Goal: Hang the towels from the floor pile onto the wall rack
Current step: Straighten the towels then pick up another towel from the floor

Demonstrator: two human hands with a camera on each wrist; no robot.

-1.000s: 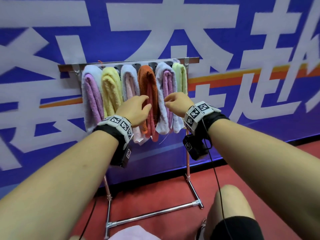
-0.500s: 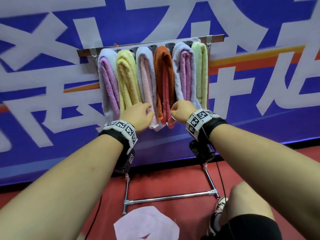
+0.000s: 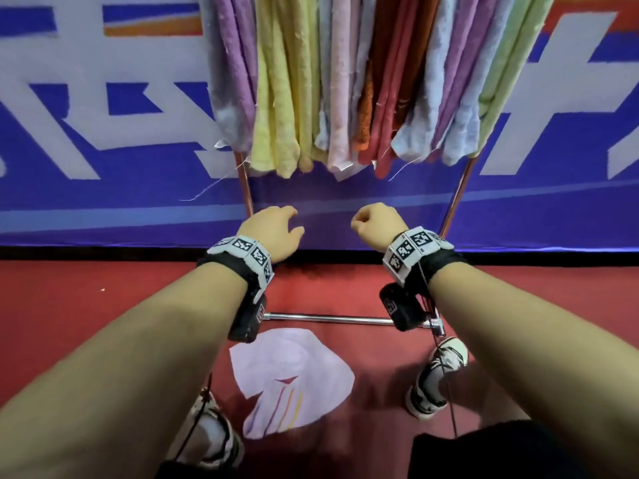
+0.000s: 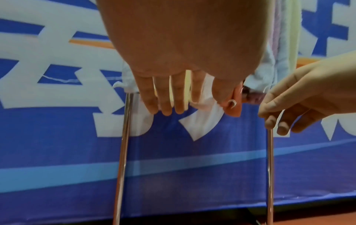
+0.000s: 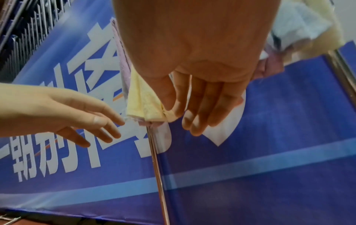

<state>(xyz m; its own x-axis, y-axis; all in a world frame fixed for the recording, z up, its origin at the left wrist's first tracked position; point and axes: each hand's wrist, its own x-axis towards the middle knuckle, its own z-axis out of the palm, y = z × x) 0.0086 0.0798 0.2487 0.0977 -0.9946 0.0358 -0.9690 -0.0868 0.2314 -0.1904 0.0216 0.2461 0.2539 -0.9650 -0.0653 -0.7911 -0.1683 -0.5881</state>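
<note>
Both hands have dropped below the hung towels; left hand and right hand grips loose, empty.

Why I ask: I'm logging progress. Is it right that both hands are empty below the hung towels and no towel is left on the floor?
Not quite. The head view shows one pale towel on the floor. Both the left hand and right hand are indeed empty below the hung towels.

A big blue banner with white letters hangs behind. The floor is red. Two sneakers stand on it.
</note>
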